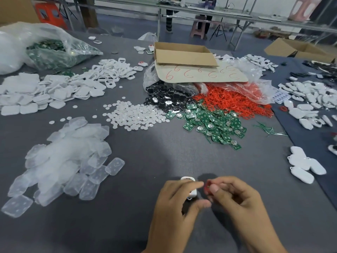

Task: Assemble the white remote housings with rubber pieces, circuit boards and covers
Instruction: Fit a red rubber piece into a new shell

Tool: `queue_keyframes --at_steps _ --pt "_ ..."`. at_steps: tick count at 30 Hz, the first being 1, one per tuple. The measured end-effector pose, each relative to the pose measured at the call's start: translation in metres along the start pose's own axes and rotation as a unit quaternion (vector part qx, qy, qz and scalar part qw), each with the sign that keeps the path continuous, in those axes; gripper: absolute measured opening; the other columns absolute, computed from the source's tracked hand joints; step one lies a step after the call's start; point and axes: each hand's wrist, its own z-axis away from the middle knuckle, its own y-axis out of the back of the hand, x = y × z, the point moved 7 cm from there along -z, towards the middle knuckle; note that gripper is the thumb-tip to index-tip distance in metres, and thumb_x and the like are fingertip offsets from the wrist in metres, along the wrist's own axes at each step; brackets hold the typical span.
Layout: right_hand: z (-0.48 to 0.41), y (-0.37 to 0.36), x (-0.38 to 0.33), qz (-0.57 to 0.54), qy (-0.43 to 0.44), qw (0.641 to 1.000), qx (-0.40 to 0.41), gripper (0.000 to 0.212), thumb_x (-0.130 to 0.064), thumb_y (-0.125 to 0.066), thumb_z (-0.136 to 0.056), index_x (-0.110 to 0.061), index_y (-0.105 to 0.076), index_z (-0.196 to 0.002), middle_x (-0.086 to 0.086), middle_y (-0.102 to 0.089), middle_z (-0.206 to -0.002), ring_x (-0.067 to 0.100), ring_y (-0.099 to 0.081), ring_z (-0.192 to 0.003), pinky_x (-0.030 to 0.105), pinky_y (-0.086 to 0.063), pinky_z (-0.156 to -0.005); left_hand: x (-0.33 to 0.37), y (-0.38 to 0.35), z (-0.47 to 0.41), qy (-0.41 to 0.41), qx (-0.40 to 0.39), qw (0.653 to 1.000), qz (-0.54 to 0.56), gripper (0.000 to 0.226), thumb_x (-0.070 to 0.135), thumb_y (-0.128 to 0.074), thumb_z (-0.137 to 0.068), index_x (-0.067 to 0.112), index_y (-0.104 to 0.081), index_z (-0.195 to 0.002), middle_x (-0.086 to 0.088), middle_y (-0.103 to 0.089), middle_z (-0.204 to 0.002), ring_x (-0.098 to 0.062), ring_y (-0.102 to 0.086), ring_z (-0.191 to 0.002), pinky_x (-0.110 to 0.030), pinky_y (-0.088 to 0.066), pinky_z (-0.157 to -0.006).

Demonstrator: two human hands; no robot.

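Observation:
My left hand grips a white remote housing low in the middle of the view; my fingers hide most of it. Right beside it, my right hand pinches a small red rubber ring between thumb and fingertips. The two pieces are almost touching. Farther up the grey table lie green circuit boards, red rubber rings, white round discs, black round pieces, white housings and clear rubber pads.
A cardboard box sits on a marked cardboard sheet at the back. A plastic bag of green boards lies back left. Assembled white remotes are stacked at the right, and more lie on a blue mat beyond.

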Motion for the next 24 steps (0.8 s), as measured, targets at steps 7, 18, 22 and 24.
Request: queue_keyframes --at_steps 7,18,22,24 --pt "0.004 -0.019 -0.004 0.014 0.058 0.997 -0.056 0.006 -0.011 -0.068 -0.08 -0.006 -0.07 -0.083 0.017 -0.068 -0.068 0.017 -0.062 -0.061 0.021 -0.053 -0.064 0.004 0.008 -0.008 -0.014 -0.049 0.995 0.08 0.01 0.029 -0.075 -0.089 0.033 -0.077 -0.099 0.023 -0.073 -0.09 -0.004 -0.071 -0.083 -0.012 -0.049 -0.073" --pt "0.015 -0.028 -0.02 0.19 0.139 0.97 -0.067 0.009 -0.022 -0.074 -0.082 -0.029 -0.074 -0.087 -0.001 -0.071 -0.081 0.008 -0.068 -0.073 0.017 -0.051 -0.071 -0.012 0.009 -0.007 0.171 -0.15 0.942 0.247 0.006 0.024 -0.071 -0.088 0.022 -0.076 -0.085 -0.001 -0.078 -0.086 -0.012 -0.072 -0.082 -0.024 -0.054 -0.077" --pt "0.019 -0.036 -0.038 0.363 0.272 0.888 -0.078 0.027 -0.011 -0.084 -0.08 -0.024 -0.075 -0.102 -0.013 -0.066 -0.099 0.004 -0.065 -0.088 0.013 -0.048 -0.078 -0.019 0.01 -0.012 0.197 -0.132 0.947 0.218 0.01 0.028 -0.072 -0.086 0.019 -0.076 -0.084 -0.003 -0.077 -0.082 -0.023 -0.072 -0.083 -0.034 -0.056 -0.081" --pt "0.014 -0.039 -0.041 0.401 0.287 0.866 -0.086 0.025 -0.011 -0.079 -0.084 -0.026 -0.074 -0.104 -0.016 -0.064 -0.1 -0.001 -0.062 -0.09 0.011 -0.045 -0.081 -0.022 0.009 -0.013 0.204 -0.137 0.947 0.208 0.006 0.023 -0.074 -0.091 0.022 -0.077 -0.086 -0.001 -0.077 -0.083 -0.013 -0.072 -0.081 -0.029 -0.056 -0.079"
